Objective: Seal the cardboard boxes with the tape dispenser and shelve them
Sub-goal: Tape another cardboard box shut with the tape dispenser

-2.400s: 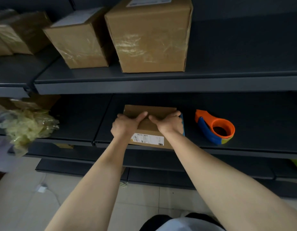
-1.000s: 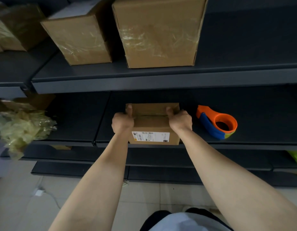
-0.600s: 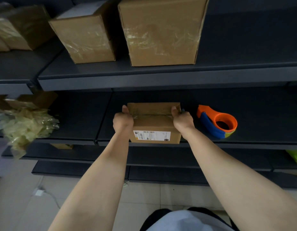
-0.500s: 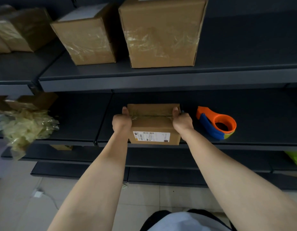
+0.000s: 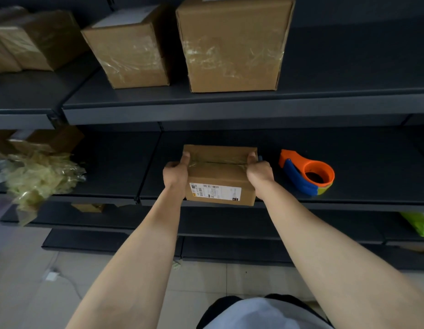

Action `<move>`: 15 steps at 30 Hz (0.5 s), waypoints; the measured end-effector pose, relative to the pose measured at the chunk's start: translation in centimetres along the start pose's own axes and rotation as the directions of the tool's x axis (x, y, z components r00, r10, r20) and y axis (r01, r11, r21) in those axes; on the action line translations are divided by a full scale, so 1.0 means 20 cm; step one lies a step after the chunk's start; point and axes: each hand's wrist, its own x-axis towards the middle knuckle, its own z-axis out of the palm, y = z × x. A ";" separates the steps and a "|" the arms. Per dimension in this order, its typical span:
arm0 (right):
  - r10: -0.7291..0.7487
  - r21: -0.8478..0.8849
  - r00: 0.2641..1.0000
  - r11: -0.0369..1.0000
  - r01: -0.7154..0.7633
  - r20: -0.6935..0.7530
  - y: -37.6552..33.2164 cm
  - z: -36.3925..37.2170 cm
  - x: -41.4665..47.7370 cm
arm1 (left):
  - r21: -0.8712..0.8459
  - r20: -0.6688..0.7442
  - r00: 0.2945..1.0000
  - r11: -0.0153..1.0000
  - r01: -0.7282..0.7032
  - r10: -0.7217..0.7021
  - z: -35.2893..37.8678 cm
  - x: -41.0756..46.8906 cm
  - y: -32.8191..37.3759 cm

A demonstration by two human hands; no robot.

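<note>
Now the left hand (image 5: 175, 174) and right hand (image 5: 259, 173) clasp the small cardboard box (image 5: 220, 176) by its sides, thumbs on its taped top, at the middle shelf (image 5: 363, 184) near edge. Just right lies the orange tape dispenser (image 5: 306, 173); crumpled plastic film (image 5: 40, 176) sits left.

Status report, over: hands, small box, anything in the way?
Left hand and right hand grip small box by its sides. Box taped, at shelf front edge. Tape dispenser on its right, apart.

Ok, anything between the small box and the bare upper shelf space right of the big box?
Nothing visible sits in that space. Only the upper shelf itself hangs over the small box, so it likely comes forward first.
</note>
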 end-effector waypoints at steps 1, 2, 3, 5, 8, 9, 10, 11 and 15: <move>-0.007 -0.001 1.000 1.000 0.007 0.007 0.01 0.00 -0.01 | -0.008 0.012 1.000 1.000 -0.003 0.003 0.00 -0.01 -0.01; -0.024 -0.006 0.999 1.000 0.024 0.021 0.02 -0.01 -0.02 | -0.004 0.026 1.000 1.000 -0.012 0.012 0.00 -0.01 -0.01; -0.050 -0.014 0.998 0.999 0.050 0.047 0.03 -0.01 -0.02 | 0.009 0.036 0.999 1.000 -0.029 0.029 0.00 -0.01 -0.02; -0.105 -0.024 0.990 0.994 0.108 0.090 0.06 -0.01 -0.03 | 0.041 0.028 0.997 0.996 -0.076 0.074 0.00 -0.01 -0.02; -0.133 -0.037 0.989 0.990 0.136 0.069 0.08 0.00 -0.03 | 0.081 0.008 0.992 0.988 -0.130 0.129 0.00 -0.01 -0.02; -0.127 -0.044 0.990 0.991 0.130 0.057 0.08 0.00 -0.04 | 0.085 0.002 0.990 0.987 -0.138 0.138 0.00 -0.01 -0.02; -0.117 -0.045 0.992 0.992 0.119 0.049 0.07 0.00 -0.04 | 0.078 -0.003 0.990 0.987 -0.139 0.139 0.00 -0.01 -0.01; -0.102 -0.040 0.994 0.994 0.104 0.044 0.06 0.00 -0.04 | 0.067 -0.004 0.991 0.989 -0.132 0.133 0.00 -0.01 -0.01; -0.004 0.018 0.999 1.000 0.004 0.034 0.04 0.00 -0.05 | 0.066 0.009 0.992 0.990 -0.123 0.123 0.01 -0.01 0.03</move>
